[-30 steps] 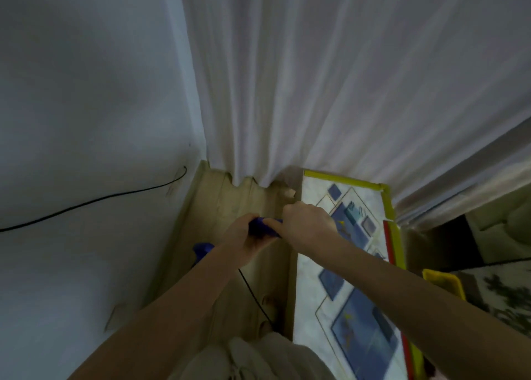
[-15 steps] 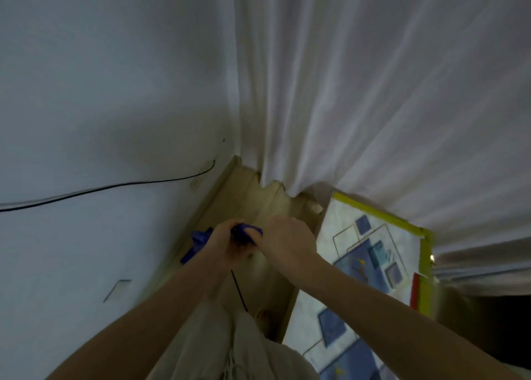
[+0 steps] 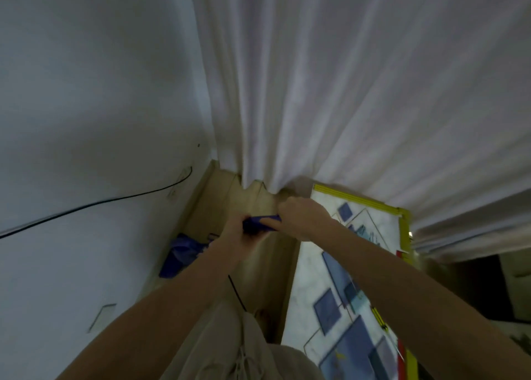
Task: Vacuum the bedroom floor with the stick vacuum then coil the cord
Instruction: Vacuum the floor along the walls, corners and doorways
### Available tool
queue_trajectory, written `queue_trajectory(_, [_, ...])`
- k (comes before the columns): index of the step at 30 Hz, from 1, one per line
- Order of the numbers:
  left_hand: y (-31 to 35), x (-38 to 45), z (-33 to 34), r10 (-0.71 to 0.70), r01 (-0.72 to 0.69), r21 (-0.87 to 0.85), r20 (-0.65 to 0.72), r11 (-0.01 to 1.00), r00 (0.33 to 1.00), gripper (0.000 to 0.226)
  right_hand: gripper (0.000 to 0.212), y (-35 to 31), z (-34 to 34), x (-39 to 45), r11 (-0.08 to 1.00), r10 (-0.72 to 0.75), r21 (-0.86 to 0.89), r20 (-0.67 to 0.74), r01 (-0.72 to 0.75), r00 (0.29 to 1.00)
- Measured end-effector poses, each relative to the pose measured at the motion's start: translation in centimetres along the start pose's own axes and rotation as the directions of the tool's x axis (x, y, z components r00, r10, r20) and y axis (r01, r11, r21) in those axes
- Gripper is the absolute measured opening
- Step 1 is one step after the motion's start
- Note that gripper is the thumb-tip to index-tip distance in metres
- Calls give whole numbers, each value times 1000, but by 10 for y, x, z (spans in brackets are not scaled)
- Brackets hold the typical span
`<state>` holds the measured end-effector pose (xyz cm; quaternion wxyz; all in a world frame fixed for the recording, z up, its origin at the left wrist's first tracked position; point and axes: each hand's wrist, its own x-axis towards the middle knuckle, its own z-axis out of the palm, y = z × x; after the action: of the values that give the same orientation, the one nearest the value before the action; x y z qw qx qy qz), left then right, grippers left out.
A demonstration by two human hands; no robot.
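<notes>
Both my hands meet on the dark blue handle of the stick vacuum, low in the middle of the view. My left hand grips it from the left and below; my right hand holds its right end from above. The vacuum's blue body shows lower down on the wooden floor, close to the wall and partly hidden by my left forearm. A thin black cord hangs down from under my left hand toward my legs.
A white wall stands close on the left, with a black cable running along it. White curtains hang ahead, down to the floor. A rug with blue squares and a yellow border lies on the right.
The view has swung between frames, so the wall, curtains and rug shift. Both hands have stayed together on the blue handle, and the handle now sits nearer the curtain hem.
</notes>
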<state>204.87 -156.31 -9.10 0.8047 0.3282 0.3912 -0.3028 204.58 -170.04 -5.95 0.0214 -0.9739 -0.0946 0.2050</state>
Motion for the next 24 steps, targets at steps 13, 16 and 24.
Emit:
queue_trajectory(13, [6, -9, 22, -108, 112, -27, 120, 993, 987, 11, 63, 12, -29, -4, 982, 18, -188, -68, -31, 997])
queue_trajectory(16, [5, -5, 11, -109, 110, -10, 73, 994, 991, 19, 64, 4, -18, -11, 991, 76, -105, -22, -78, 997])
queue_trajectory(24, [33, 12, -27, -43, 48, 86, -49, 995, 998, 39, 60, -36, -2, 10, 999, 16, -43, -54, -19, 998])
